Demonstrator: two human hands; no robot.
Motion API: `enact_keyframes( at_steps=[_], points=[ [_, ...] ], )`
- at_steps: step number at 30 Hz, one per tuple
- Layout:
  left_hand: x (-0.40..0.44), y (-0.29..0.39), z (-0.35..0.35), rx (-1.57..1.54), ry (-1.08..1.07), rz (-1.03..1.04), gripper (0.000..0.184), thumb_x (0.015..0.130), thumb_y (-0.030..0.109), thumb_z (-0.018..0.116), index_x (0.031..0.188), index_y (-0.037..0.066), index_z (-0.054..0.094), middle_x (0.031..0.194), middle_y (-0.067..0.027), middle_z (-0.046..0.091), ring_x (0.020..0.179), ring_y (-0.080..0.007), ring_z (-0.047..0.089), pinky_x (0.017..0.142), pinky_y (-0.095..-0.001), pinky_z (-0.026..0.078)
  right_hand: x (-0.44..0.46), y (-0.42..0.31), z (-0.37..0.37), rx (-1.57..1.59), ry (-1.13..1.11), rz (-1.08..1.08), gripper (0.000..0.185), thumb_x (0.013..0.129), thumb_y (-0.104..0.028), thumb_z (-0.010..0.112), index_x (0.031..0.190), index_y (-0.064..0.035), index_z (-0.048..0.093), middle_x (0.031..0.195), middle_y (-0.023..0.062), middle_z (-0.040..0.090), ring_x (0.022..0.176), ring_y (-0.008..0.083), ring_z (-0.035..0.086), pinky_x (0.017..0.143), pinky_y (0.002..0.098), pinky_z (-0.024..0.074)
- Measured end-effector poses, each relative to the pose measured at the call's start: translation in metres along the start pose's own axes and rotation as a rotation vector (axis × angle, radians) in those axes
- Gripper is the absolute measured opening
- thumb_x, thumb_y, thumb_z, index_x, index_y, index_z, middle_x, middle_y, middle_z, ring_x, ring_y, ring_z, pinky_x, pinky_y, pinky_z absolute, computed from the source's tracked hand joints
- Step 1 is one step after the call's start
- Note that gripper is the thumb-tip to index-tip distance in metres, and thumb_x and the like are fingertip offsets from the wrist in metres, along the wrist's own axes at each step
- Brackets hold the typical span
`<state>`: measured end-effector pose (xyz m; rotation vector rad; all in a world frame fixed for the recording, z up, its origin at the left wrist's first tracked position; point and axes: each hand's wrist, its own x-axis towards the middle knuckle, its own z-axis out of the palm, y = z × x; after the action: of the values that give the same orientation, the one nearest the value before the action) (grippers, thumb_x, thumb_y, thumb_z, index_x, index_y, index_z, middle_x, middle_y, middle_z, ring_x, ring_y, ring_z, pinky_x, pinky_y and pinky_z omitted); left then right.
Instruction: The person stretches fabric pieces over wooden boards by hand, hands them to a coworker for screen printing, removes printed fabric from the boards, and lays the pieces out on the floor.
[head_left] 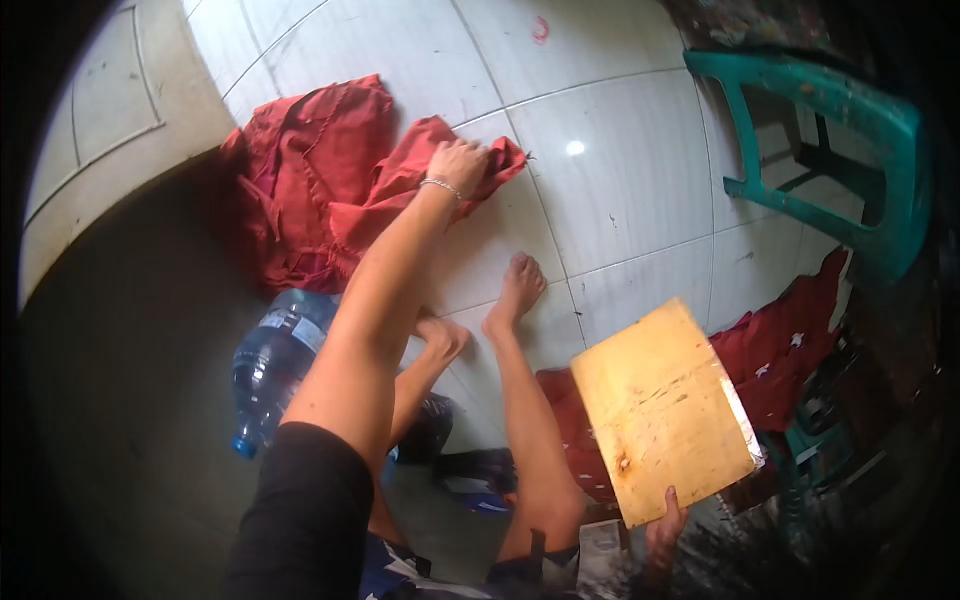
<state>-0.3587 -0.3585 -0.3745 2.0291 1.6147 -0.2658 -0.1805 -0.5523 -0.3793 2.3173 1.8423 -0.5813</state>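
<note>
My left hand (460, 167), a bracelet at its wrist, is closed on one end of a red cloth (405, 195) on the tiled floor. The cloth lies crumpled, and its frayed tip sticks out past my fingers. Against it on the left sits a thicker folded heap of red fabric (315, 150). Low on the right, my right hand (666, 528) grips the bottom edge of a worn yellow board (665, 410), thumb on its face and the other fingers mostly hidden. The board is stained and tilted, with a pale strip along its right edge.
A large water bottle (270, 365) with a blue cap lies left of my arm. My bare feet (518, 292) rest on the white tiles. A green plastic stool (830, 180) stands at upper right. Dark red patterned fabric (775, 365) lies behind the board. A pale panelled piece (120, 130) borders the upper left.
</note>
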Motion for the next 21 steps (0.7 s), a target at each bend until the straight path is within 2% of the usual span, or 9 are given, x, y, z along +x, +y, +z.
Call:
enact_keyframes(
  at_steps=[3,4,8,10,12,14,17,20,21],
  points=[
    [0.001,-0.009,-0.002,0.328,-0.285,-0.052,0.022,0.087,0.022,0.051,0.100,0.016,0.067,0.095,-0.0041,0.069,0.097,-0.0234,0.062,0.081,-0.0390,0.043,0.012,0.005,-0.012,0.011,-0.004,-0.030,0.010,0.089,-0.005,0.044,0.095,-0.0059,0.052,0.098,0.0104,0.058,0.099,0.0261,0.054,0.088,0.0393,0.0400],
    [-0.011,-0.014,0.000,0.254,-0.274,-0.069,0.022,0.086,0.021,0.051,0.100,0.015,0.067,0.094,-0.0057,0.069,0.095,-0.0253,0.063,0.081,-0.0404,0.044,0.012,0.010,-0.008,0.092,0.031,-0.009,0.009,0.092,-0.010,0.044,0.095,-0.0059,0.052,0.099,0.0104,0.058,0.100,0.0259,0.054,0.088,0.0393,0.0396],
    [-0.027,-0.037,-0.044,-0.212,0.038,-0.218,0.027,0.082,0.014,0.049,0.105,0.008,0.062,0.097,-0.0124,0.066,0.093,-0.0326,0.061,0.085,-0.0430,0.046,0.038,0.007,-0.023,0.219,0.047,0.053,0.011,0.090,-0.011,0.050,0.098,-0.0033,0.049,0.103,0.0124,0.057,0.100,0.0254,0.054,0.089,0.0384,0.0410],
    [-0.055,-0.045,-0.086,-0.277,0.236,-0.225,0.035,0.078,0.008,0.050,0.112,0.006,0.057,0.102,-0.0146,0.063,0.098,-0.0339,0.059,0.087,-0.0423,0.045,0.038,0.005,-0.040,0.301,0.021,0.098,0.015,0.090,-0.012,0.052,0.100,-0.0020,0.048,0.104,0.0133,0.057,0.100,0.0251,0.054,0.089,0.0379,0.0417],
    [-0.090,-0.045,-0.143,-0.108,0.386,-0.214,0.043,0.073,0.004,0.050,0.116,0.005,0.054,0.107,-0.0173,0.059,0.102,-0.0355,0.056,0.086,-0.0418,0.045,0.028,-0.002,-0.071,0.407,-0.003,0.146,0.019,0.089,-0.013,0.055,0.101,-0.0006,0.047,0.106,0.0143,0.056,0.101,0.0248,0.054,0.089,0.0374,0.0424],
    [-0.135,-0.038,-0.213,-0.035,0.551,-0.174,0.047,0.070,-0.001,0.047,0.116,0.004,0.053,0.110,-0.0195,0.056,0.103,-0.0380,0.054,0.086,-0.0421,0.044,0.013,-0.017,-0.132,0.569,-0.026,0.188,0.023,0.088,-0.013,0.058,0.103,0.0007,0.046,0.108,0.0153,0.055,0.101,0.0246,0.054,0.089,0.0369,0.0431],
    [-0.191,-0.028,-0.302,-0.434,0.648,-0.297,0.039,0.072,-0.006,0.045,0.109,0.000,0.055,0.100,-0.0199,0.060,0.093,-0.0399,0.058,0.081,-0.0456,0.046,-0.021,-0.015,-0.233,0.896,-0.100,0.282,0.030,0.087,-0.014,0.062,0.105,0.0027,0.044,0.110,0.0167,0.055,0.101,0.0242,0.054,0.089,0.0362,0.0442],
    [-0.238,0.001,-0.395,-0.559,0.886,-0.383,0.025,0.081,0.003,0.050,0.105,0.003,0.057,0.089,-0.0203,0.063,0.082,-0.0418,0.061,0.072,-0.0464,0.048,-0.112,0.079,-0.380,1.181,-0.081,0.566,0.038,0.086,-0.015,0.066,0.107,0.0046,0.042,0.113,0.0182,0.054,0.102,0.0238,0.055,0.089,0.0355,0.0452],
    [-0.252,0.001,-0.419,-0.485,0.848,-0.431,0.021,0.085,0.011,0.052,0.103,0.004,0.059,0.085,-0.0197,0.064,0.079,-0.0420,0.061,0.069,-0.0465,0.048,-0.144,0.116,-0.425,1.232,-0.032,0.671,0.040,0.086,-0.016,0.067,0.108,0.0053,0.041,0.114,0.0187,0.053,0.102,0.0237,0.055,0.089,0.0352,0.0456]
  ],
)
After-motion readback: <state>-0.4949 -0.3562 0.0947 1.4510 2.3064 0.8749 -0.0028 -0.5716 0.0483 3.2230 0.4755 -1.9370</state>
